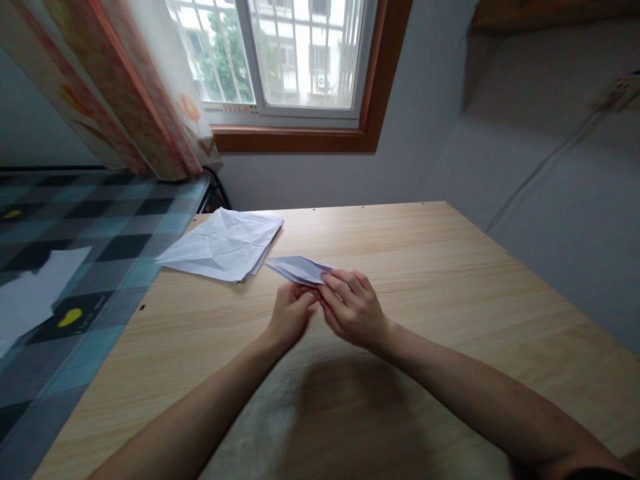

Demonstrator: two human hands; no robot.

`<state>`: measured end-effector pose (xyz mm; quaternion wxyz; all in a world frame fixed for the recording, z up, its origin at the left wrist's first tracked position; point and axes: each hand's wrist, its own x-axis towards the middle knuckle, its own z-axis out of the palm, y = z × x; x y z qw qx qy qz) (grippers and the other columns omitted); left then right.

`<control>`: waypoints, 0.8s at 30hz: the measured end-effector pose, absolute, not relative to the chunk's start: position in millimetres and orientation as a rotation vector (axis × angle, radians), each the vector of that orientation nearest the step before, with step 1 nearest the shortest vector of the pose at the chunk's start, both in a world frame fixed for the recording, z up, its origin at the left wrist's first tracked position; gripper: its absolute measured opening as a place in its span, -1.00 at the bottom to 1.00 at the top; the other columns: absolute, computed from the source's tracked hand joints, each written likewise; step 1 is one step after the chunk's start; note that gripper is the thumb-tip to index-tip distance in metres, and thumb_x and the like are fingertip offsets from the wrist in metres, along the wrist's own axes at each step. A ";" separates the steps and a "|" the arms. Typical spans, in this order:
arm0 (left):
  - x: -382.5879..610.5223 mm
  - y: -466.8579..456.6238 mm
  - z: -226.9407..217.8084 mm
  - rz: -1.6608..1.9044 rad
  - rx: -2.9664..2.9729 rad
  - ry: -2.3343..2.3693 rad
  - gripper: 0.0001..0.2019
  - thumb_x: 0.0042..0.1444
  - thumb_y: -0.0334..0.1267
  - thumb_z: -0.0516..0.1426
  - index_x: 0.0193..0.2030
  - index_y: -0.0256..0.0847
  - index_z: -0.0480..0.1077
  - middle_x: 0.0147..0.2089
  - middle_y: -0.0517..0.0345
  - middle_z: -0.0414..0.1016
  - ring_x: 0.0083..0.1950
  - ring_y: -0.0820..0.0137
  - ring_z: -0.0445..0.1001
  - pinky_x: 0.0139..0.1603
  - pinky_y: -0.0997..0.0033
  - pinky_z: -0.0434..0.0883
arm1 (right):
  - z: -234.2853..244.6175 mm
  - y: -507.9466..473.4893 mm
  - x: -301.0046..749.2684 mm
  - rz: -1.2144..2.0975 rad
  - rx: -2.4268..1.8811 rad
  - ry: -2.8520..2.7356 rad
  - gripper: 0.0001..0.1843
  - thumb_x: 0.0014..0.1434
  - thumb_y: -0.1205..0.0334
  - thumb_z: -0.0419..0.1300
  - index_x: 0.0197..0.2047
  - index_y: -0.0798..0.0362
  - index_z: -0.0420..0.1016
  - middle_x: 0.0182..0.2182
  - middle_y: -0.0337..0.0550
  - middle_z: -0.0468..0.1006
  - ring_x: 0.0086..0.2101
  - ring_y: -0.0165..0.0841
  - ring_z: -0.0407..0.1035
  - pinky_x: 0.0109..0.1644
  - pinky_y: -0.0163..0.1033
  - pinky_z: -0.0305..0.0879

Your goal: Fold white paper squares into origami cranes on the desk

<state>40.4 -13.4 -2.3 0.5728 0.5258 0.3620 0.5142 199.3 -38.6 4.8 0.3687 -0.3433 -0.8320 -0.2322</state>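
A small folded sheet of white paper [300, 268] is held between my two hands over the middle of the wooden table. My left hand [294, 310] grips its near edge from the left, fingers curled and thumb pointing right. From the right, my right hand [353, 307] closes on the paper's right end, with its fingers lying over the top. The fingertips of both hands meet at the near corner, and part of the paper is hidden under them. Beyond and to the left lie creased white paper sheets [225, 243], stacked loosely.
The pale wooden table [450, 280] extends to the wall. At left is a bed with a checked cover [115, 233], where torn white paper [45, 290] lies. A window [300, 60] and a patterned curtain [130, 87] are behind. A cable [545, 167] runs down the right wall.
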 end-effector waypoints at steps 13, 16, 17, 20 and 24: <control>40.7 -14.3 -2.0 1.166 1.217 0.894 -0.82 -0.04 -0.25 0.25 -0.35 -0.34 0.59 -0.38 0.06 0.62 -0.32 0.31 0.54 -0.20 0.35 0.46 | 4.6 -35.7 202.0 -0.406 -0.677 -2.039 -0.72 0.28 0.48 0.07 0.03 0.10 0.41 -0.10 0.06 0.53 -0.03 -0.25 0.44 0.05 -0.12 0.46; 40.7 -15.4 2.3 1.166 1.232 0.942 -0.83 -0.08 -0.24 0.28 -0.40 -0.34 0.58 -0.41 0.07 0.61 -0.34 0.32 0.53 -0.22 0.36 0.45 | -0.4 -35.6 199.5 -0.250 -0.691 -2.003 -0.63 0.27 0.51 0.06 0.12 0.08 0.34 -0.10 0.05 0.55 -0.06 -0.24 0.46 0.02 -0.11 0.47; 40.5 -15.6 3.3 1.165 1.237 0.958 -0.82 -0.10 -0.23 0.30 -0.41 -0.33 0.58 -0.41 0.08 0.61 -0.35 0.32 0.52 -0.23 0.37 0.45 | -1.6 -35.9 198.3 -0.170 -0.717 -1.964 -0.61 0.27 0.51 0.05 0.13 0.05 0.33 -0.11 0.02 0.55 -0.07 -0.25 0.47 0.02 -0.12 0.48; 40.3 -16.0 5.2 1.155 1.242 0.977 -0.78 -0.12 -0.18 0.32 -0.38 -0.31 0.59 -0.37 0.08 0.63 -0.33 0.31 0.53 -0.23 0.36 0.46 | -2.1 -37.1 194.7 0.125 -0.853 -1.776 -0.66 0.27 0.46 0.07 0.07 -0.03 0.36 -0.16 -0.10 0.56 -0.18 -0.32 0.50 -0.10 -0.19 0.49; 41.3 -16.8 5.0 1.126 1.217 0.986 -0.75 -0.11 -0.13 0.33 -0.37 -0.30 0.59 -0.34 0.07 0.64 -0.32 0.30 0.54 -0.23 0.34 0.46 | 1.9 -35.1 193.6 0.466 -1.059 -1.536 -0.77 0.20 0.32 0.20 -0.05 -0.02 0.40 -0.30 -0.22 0.52 -0.43 -0.43 0.39 -0.35 -0.29 0.39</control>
